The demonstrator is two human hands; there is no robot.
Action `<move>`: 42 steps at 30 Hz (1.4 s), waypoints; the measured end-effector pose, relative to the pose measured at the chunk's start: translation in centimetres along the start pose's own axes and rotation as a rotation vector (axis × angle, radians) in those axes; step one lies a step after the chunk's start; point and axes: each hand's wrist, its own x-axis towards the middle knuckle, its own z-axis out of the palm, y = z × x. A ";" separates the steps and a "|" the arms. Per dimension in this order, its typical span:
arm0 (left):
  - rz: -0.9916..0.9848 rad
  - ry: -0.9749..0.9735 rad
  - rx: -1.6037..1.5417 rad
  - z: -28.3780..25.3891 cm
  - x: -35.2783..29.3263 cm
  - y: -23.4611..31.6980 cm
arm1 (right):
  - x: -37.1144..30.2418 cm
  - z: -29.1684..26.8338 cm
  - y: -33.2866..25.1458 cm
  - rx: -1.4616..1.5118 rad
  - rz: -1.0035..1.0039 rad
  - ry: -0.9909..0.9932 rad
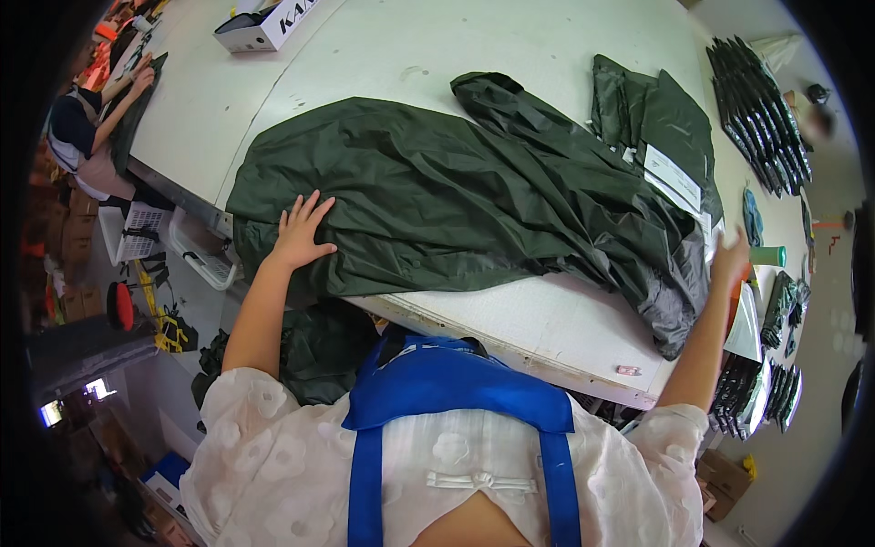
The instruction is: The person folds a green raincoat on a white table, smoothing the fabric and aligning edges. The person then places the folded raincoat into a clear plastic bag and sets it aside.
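A dark green garment [410, 196] of thin, shiny, creased fabric lies spread across the white table, one sleeve-like end pointing to the far side. My left hand [305, 235] rests flat on its left part, fingers spread. Out at the right, my right hand [729, 260] is beside the garment's right end, by some white sheets and a green roll [767, 256]. Its fingers are blurred, so whether they grip anything is unclear. Beyond the garment's right end lie folded dark green pieces [670, 114] with a white printed sheet [673, 176] on them.
Stacks of dark packages in clear film [756, 114] stand at the right edge. A white box [264, 27] sits on the far left of the table [510, 36]. At the left, another person [87, 137] handles dark fabric. More dark fabric [319, 351] hangs below the near edge.
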 end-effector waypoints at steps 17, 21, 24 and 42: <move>0.128 0.400 -0.062 0.6 2.4 -1.6 | -2.0 5.5 -2.5 -0.295 0.072 -0.450; 0.215 0.642 -0.089 -2.3 3.6 -0.6 | 1.5 4.2 1.4 -0.112 -0.134 -0.237; 0.173 0.801 -0.015 -4.9 1.8 -0.5 | 1.3 0.5 -1.5 -0.073 -0.168 0.144; -0.796 0.528 -0.416 -2.1 5.4 -14.6 | -2.9 6.6 8.4 -0.106 0.186 -0.342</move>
